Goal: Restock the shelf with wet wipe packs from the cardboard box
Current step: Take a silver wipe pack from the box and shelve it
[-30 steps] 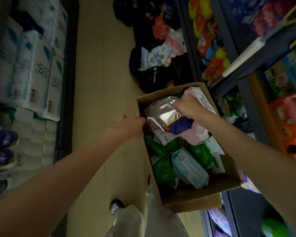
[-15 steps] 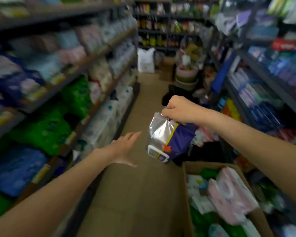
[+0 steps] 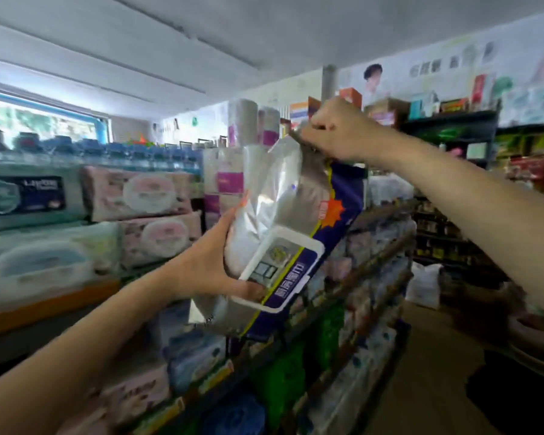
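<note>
A silver and dark blue wet wipe pack (image 3: 283, 227) with a white lid hangs upright at chest height in front of the left-hand shelf (image 3: 51, 302). My right hand (image 3: 333, 133) pinches its crumpled top edge from above. My left hand (image 3: 211, 262) cups the pack's lower left side, thumb under the white lid. The shelf's upper tier holds pink and pale green wipe packs (image 3: 145, 196). The cardboard box is out of view.
Tall paper roll packs (image 3: 252, 130) stand behind the held pack. Lower tiers carry green and blue packs (image 3: 283, 372). A dark shelf unit (image 3: 453, 183) fills the right side. The aisle floor (image 3: 421, 387) runs back to a white bag (image 3: 424, 284).
The view has swung up from the box to the upper shelf. My right hand has lifted the pack high, and my left hand, empty before, now holds the pack's lower side.
</note>
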The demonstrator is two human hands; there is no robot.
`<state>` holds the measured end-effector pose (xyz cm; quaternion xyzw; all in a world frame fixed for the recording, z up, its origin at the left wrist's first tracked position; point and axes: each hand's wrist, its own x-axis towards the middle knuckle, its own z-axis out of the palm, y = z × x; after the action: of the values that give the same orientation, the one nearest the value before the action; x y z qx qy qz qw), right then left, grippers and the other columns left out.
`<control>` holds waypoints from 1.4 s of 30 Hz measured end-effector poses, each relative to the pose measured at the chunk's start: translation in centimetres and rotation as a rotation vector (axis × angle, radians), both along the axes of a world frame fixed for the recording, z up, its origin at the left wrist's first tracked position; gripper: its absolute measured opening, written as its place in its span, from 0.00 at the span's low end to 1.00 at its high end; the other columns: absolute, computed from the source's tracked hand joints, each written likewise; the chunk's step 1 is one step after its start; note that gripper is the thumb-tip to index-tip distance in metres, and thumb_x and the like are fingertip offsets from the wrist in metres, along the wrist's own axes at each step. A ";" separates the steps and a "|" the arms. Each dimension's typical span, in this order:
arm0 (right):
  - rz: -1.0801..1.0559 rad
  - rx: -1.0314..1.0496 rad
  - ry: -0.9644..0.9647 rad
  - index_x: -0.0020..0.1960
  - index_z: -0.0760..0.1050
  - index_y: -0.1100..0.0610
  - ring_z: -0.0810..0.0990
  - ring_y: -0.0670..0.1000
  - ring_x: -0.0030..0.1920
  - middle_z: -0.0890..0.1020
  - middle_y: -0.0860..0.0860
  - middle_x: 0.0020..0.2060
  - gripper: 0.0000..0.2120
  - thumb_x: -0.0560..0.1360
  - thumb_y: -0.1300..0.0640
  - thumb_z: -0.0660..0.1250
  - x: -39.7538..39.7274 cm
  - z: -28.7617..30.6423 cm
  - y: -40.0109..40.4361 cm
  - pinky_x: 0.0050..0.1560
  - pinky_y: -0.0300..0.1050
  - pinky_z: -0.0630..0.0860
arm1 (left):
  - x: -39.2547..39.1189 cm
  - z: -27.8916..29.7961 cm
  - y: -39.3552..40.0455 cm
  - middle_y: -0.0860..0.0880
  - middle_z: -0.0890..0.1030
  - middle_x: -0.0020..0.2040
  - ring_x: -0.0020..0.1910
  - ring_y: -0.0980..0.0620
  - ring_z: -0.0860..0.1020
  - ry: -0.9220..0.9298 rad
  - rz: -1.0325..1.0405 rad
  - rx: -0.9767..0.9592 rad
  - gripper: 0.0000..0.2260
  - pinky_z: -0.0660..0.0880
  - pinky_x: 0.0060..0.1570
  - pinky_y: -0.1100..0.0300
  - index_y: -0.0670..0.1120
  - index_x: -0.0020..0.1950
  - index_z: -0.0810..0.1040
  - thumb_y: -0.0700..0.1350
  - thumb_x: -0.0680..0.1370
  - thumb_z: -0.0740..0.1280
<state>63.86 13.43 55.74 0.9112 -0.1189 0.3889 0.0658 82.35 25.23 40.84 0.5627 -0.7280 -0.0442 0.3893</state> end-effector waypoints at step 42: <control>0.147 -0.666 -0.003 0.71 0.57 0.63 0.68 0.62 0.63 0.66 0.59 0.66 0.46 0.64 0.42 0.72 42.1 2.9 1.6 0.60 0.58 0.67 | 26.1 15.8 9.1 0.48 0.56 0.73 0.70 0.44 0.62 -0.725 1.367 -0.048 0.42 0.64 0.69 0.48 0.50 0.76 0.50 0.57 0.70 0.70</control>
<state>106.00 15.00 58.65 0.8453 0.0807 0.4114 0.3311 108.45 34.35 56.60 0.8578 -0.3015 0.4087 0.0794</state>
